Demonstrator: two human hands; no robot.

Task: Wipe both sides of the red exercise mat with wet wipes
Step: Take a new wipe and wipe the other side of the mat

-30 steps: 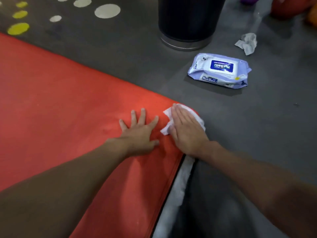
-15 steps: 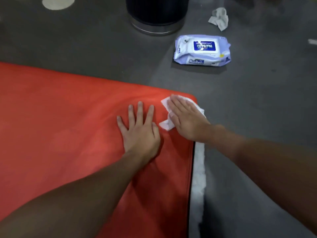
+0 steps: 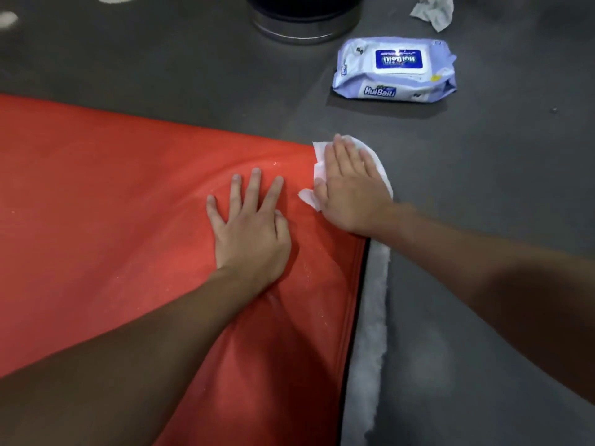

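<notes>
Pressing down with straight fingers, the right hand (image 3: 351, 188) has a white wet wipe (image 3: 319, 156) pinned flat on the far right corner of the red mat (image 3: 96, 220), which lies on the dark floor (image 3: 483, 162). The left hand (image 3: 251, 230) sits palm-down on the mat just beside it, fingers spread, holding nothing. The pack of wipes (image 3: 396, 70) is on the floor past that corner, with a crumpled wipe (image 3: 433, 9) and a black bin (image 3: 302, 24) further back.

The big red exercise mat (image 3: 112, 220) lies flat on the grey floor (image 3: 483, 188). A white wet wipe (image 3: 319, 156) lies on its far right corner, under the right hand (image 3: 351, 191). A pale purple pack of wet wipes (image 3: 396, 70) sits on the floor nearby.
</notes>
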